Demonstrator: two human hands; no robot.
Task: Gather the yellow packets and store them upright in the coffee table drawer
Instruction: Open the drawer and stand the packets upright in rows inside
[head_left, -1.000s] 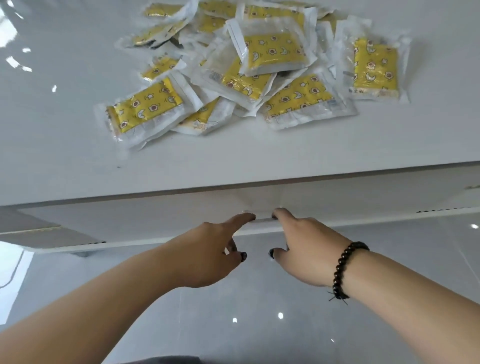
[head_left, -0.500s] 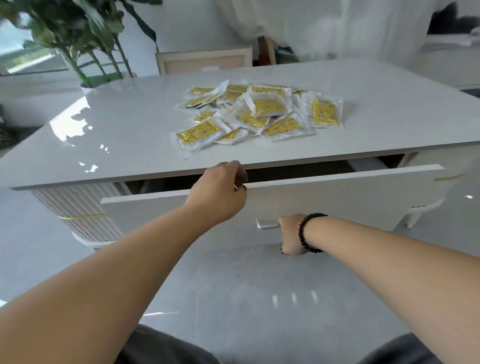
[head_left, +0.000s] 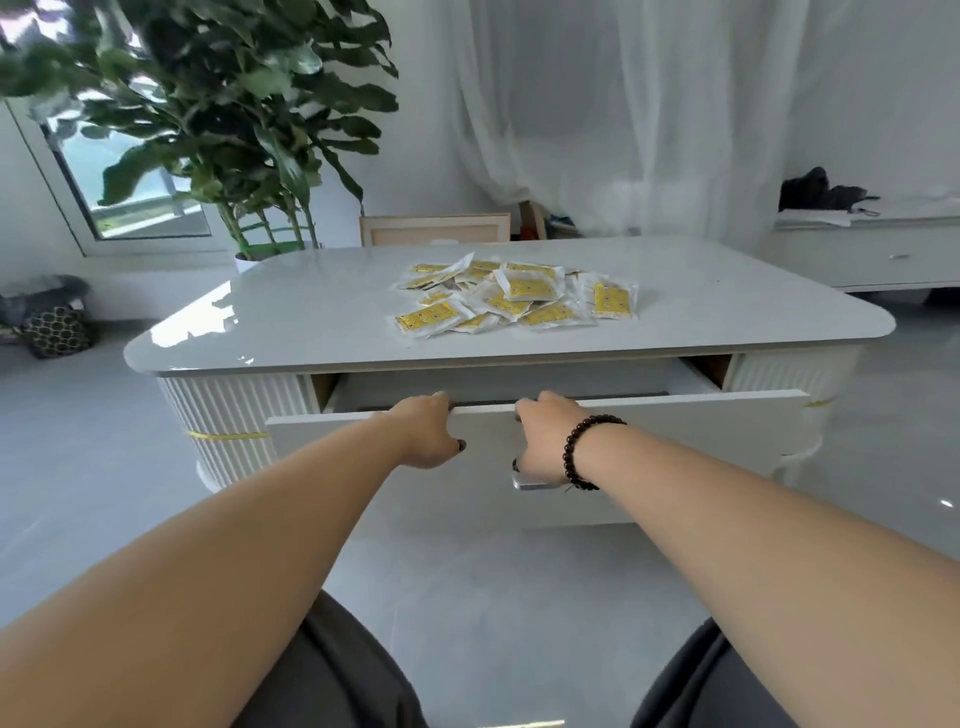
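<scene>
Several yellow packets (head_left: 511, 296) in clear wrappers lie in a loose heap on the glossy white coffee table (head_left: 311, 317). Below the tabletop the wide white drawer (head_left: 675, 447) stands pulled partway out; its inside is mostly hidden behind its front panel. My left hand (head_left: 428, 431) grips the top edge of the drawer front, fingers curled over it. My right hand (head_left: 545, 436), with a dark bead bracelet on the wrist, grips the same edge just to the right, above the metal handle (head_left: 527, 483).
A large potted plant (head_left: 234, 130) stands behind the table's left corner. A wooden chair back (head_left: 434, 228) and white curtains are beyond the table. A low white cabinet (head_left: 872, 254) is at the right, a patterned bag (head_left: 54, 330) on the floor at left.
The drawer has been pulled out from shut. My right hand has moved from the handle below up to the drawer's top edge. The view has pulled back from the table.
</scene>
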